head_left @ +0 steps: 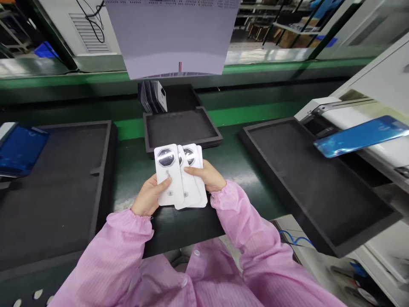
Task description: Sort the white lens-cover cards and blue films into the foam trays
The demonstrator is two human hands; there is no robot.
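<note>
White panels (191, 187) fanned out between both hands over the green bench (249, 166), on the near side of the black tray (180, 125); the left hand (148, 196) pinches the leftmost under its thumb, the right hand (211, 175) grips the rest, fingers closed behind, the exact count hard to tell. Looks like a spreading-and-separating step, and parting one cleanly would call for a light left pinch against a steady right grip.

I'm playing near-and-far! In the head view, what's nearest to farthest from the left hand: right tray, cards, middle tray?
1. Cards: held by the left hand.
2. Middle tray: straight ahead.
3. Right tray: over to the right.
</note>
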